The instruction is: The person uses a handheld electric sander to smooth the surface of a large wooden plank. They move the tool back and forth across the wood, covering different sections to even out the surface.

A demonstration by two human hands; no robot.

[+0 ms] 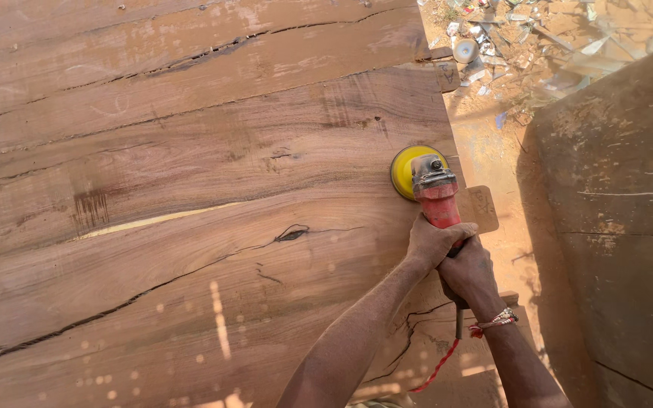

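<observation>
A red angle grinder (437, 198) with a yellow sanding disc (406, 168) rests flat on a large reddish-brown wooden slab (190, 189), near the slab's right edge. My left hand (431, 242) wraps around the grinder's red body from the left. Just behind it, my right hand (468, 273) grips the rear of the handle; its wrist wears a red thread band and a bracelet (495, 323). A red cord (436, 368) hangs down from the tool's back end. Both hands and forearms are coated in wood dust.
The slab has long dark cracks (115, 302) and a pale streak (153, 221). A second big dusty wood block (614, 227) stands at the right, across a narrow gap of orange dirt floor (504, 159). Scrap and debris (508, 38) lie at the top right.
</observation>
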